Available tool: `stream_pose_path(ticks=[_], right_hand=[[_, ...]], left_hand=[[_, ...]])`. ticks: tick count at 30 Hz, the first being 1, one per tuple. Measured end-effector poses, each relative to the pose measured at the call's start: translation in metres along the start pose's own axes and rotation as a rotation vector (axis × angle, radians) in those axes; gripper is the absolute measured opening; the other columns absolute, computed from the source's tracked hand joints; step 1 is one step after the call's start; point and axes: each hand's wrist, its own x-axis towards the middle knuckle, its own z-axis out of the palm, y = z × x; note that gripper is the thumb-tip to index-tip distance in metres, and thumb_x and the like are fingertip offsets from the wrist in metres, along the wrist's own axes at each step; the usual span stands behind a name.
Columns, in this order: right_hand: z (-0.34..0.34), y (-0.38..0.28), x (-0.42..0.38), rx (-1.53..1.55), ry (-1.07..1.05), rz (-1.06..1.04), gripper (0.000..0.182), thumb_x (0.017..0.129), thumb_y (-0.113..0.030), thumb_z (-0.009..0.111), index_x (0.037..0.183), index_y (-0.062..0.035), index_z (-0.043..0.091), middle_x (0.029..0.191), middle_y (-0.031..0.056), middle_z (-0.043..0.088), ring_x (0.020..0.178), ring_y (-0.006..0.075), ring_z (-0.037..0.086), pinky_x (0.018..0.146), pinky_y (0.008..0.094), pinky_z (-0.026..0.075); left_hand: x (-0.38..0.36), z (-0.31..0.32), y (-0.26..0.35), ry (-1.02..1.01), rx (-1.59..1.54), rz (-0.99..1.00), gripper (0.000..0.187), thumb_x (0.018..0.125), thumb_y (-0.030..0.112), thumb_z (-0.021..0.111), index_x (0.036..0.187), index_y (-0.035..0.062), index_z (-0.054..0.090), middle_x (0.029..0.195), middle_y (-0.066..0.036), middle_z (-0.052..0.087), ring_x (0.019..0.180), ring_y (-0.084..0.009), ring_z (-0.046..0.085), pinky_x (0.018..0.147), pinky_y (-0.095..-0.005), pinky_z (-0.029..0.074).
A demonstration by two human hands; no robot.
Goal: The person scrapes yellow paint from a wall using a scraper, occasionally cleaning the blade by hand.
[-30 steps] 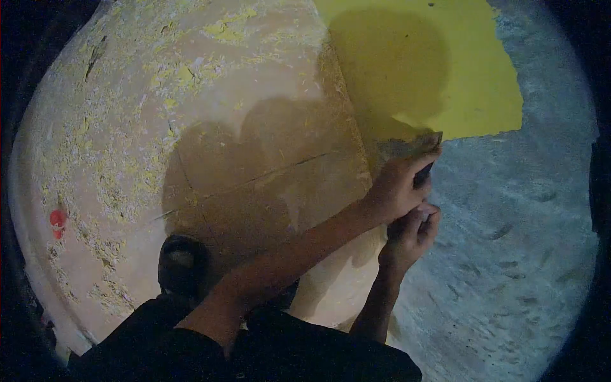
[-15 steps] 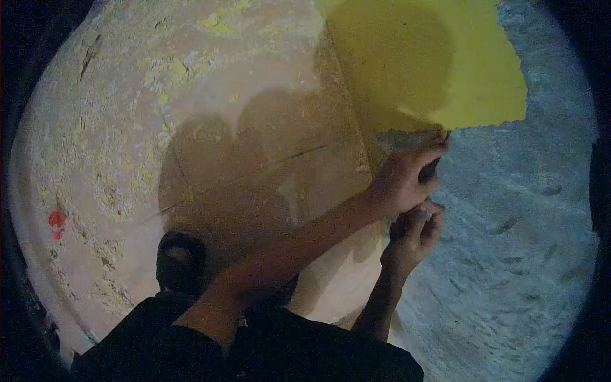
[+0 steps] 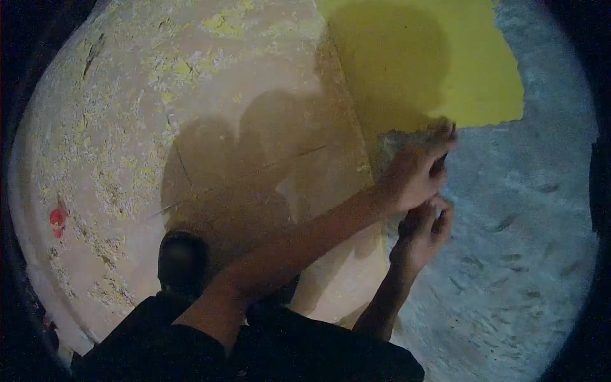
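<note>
My left hand point(image 3: 414, 169) reaches across from the left, at the lower edge of a yellow patch point(image 3: 484, 76). Its fingers are pinched together near a small dark spot too small to name. Just below it, my right hand point(image 3: 421, 239) is held close, with its fingers curled in. What that hand holds, if anything, is hidden. Both hands are over the boundary between a pale board-like surface point(image 3: 331, 254) and a rough grey-blue surface point(image 3: 496, 191).
Flaking yellow and white bits cover the pale surface point(image 3: 127, 153) at left. A red mark point(image 3: 57, 219) lies at the far left. A dark shoe point(image 3: 181, 261) stands at lower left. Shadows fall across the middle and the yellow patch.
Both hands have shifted slightly to the right. The fingertips of my left hand are a little higher, against the yellow patch's edge.
</note>
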Motion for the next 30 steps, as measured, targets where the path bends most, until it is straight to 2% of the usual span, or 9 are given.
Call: stream_pose_path(ticks=[3,8,11,13,23,25,26,28,30], right_hand=[[0.000,-0.011,-0.008,0.031,-0.014,0.034,0.016,0.099,-0.026,0.052,0.096,-0.0100,0.048,0.065,-0.0049,0.046,0.051,0.0019,0.036,0.042,0.0194,0.027],[0.006,-0.008,0.002,-0.019,-0.011,0.008,0.018,0.098,-0.028,0.053,0.095,-0.0103,0.049,0.065,-0.0043,0.046,0.050,0.0026,0.036,0.041,0.0197,0.027],[-0.005,-0.006,-0.013,-0.028,-0.016,0.012,0.019,0.098,-0.028,0.053,0.095,-0.0098,0.049,0.065,-0.0040,0.046,0.050,0.0027,0.036,0.041,0.0199,0.026],[-0.003,-0.008,-0.009,-0.029,0.010,0.002,0.019,0.098,-0.028,0.053,0.095,-0.0094,0.050,0.065,-0.0039,0.046,0.050,0.0026,0.035,0.042,0.0200,0.026],[0.006,-0.009,-0.013,0.019,0.029,0.020,0.016,0.098,-0.024,0.053,0.093,-0.0089,0.050,0.066,-0.0050,0.048,0.050,0.0007,0.034,0.042,0.0194,0.025],[0.006,-0.007,-0.016,0.018,0.031,0.011,0.015,0.098,-0.022,0.052,0.092,-0.0093,0.050,0.067,-0.0045,0.050,0.050,0.0008,0.035,0.042,0.0196,0.024],[0.005,-0.008,-0.016,0.019,0.035,0.004,0.015,0.098,-0.022,0.052,0.092,-0.0093,0.050,0.067,-0.0045,0.050,0.050,0.0008,0.035,0.042,0.0196,0.024],[0.001,-0.010,-0.013,0.011,0.049,-0.019,0.013,0.098,-0.021,0.052,0.092,-0.0099,0.049,0.068,-0.0040,0.051,0.050,0.0009,0.036,0.042,0.0195,0.024],[0.005,-0.003,0.001,-0.022,0.016,-0.062,0.013,0.098,-0.021,0.053,0.092,-0.0099,0.049,0.069,-0.0038,0.051,0.050,0.0010,0.036,0.042,0.0193,0.023]], left_hand=[[-0.013,0.008,0.004,-0.001,-0.024,-0.052,0.052,0.076,-0.002,0.058,0.127,0.0010,0.053,0.129,-0.024,0.054,0.124,-0.0314,0.052,0.102,-0.0386,0.041],[-0.007,0.005,0.001,0.150,0.147,0.204,0.052,0.075,-0.004,0.057,0.127,0.0023,0.053,0.126,-0.025,0.056,0.116,-0.0306,0.059,0.095,-0.0397,0.047],[0.001,-0.009,0.024,-0.160,-0.046,-0.346,0.052,0.075,-0.004,0.057,0.127,0.0014,0.052,0.130,-0.024,0.053,0.124,-0.0304,0.052,0.104,-0.0397,0.040],[-0.010,0.007,0.006,-0.021,0.046,0.098,0.051,0.075,-0.003,0.057,0.126,0.0011,0.052,0.131,-0.024,0.052,0.128,-0.0300,0.049,0.108,-0.0388,0.036],[-0.006,-0.001,0.006,-0.017,0.067,0.092,0.048,0.078,-0.005,0.055,0.125,0.0010,0.053,0.134,-0.024,0.050,0.129,-0.0355,0.046,0.105,-0.0410,0.040],[-0.008,-0.005,0.015,-0.091,-0.296,-0.139,0.046,0.079,-0.005,0.055,0.125,0.0017,0.053,0.133,-0.023,0.051,0.128,-0.0333,0.047,0.099,-0.0391,0.046],[-0.009,-0.001,0.012,-0.095,-0.298,-0.132,0.046,0.079,-0.005,0.055,0.125,0.0017,0.053,0.133,-0.023,0.051,0.128,-0.0333,0.047,0.099,-0.0391,0.046],[-0.005,0.007,0.009,0.094,0.156,0.211,0.048,0.078,-0.005,0.055,0.126,0.0023,0.052,0.134,-0.023,0.051,0.128,-0.0324,0.047,0.094,-0.0383,0.049],[0.004,0.003,-0.002,0.065,0.075,0.132,0.049,0.078,-0.005,0.055,0.126,0.0024,0.052,0.133,-0.023,0.051,0.126,-0.0332,0.049,0.095,-0.0385,0.048]])
